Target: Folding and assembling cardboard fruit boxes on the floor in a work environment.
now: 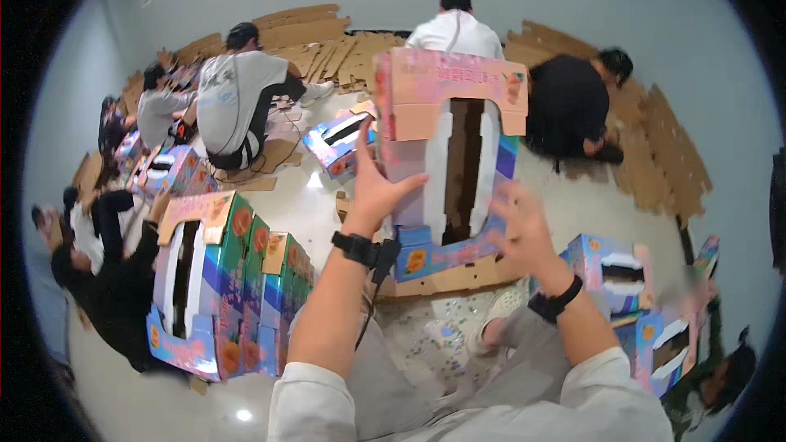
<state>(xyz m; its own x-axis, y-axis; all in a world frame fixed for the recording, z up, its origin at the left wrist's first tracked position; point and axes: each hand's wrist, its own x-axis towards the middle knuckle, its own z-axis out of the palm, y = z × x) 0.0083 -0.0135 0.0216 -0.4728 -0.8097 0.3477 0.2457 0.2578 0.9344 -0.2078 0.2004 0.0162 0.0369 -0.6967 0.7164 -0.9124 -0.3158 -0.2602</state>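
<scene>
A printed cardboard carton [442, 78] stands upright in front of me, pink at the top and blue below. A long slot with white edges runs down its face and shows a dark inside. My left hand [378, 192] holds its left side, thumb across the front and fingers reaching up along the edge. At the carton's lower right side, my right hand [522, 225] is blurred, its fingers bent and spread with nothing seen in them. Whether those fingertips touch the carton I cannot tell.
Several similar cartons [209, 278] stand in a row at my left, and more cartons [614, 274] lie at my right. Another carton [340, 143] sits farther off. People sit around, one in black [573, 106]. Flattened cardboard [655, 147] lines the wall; small scraps [442, 344] litter the floor.
</scene>
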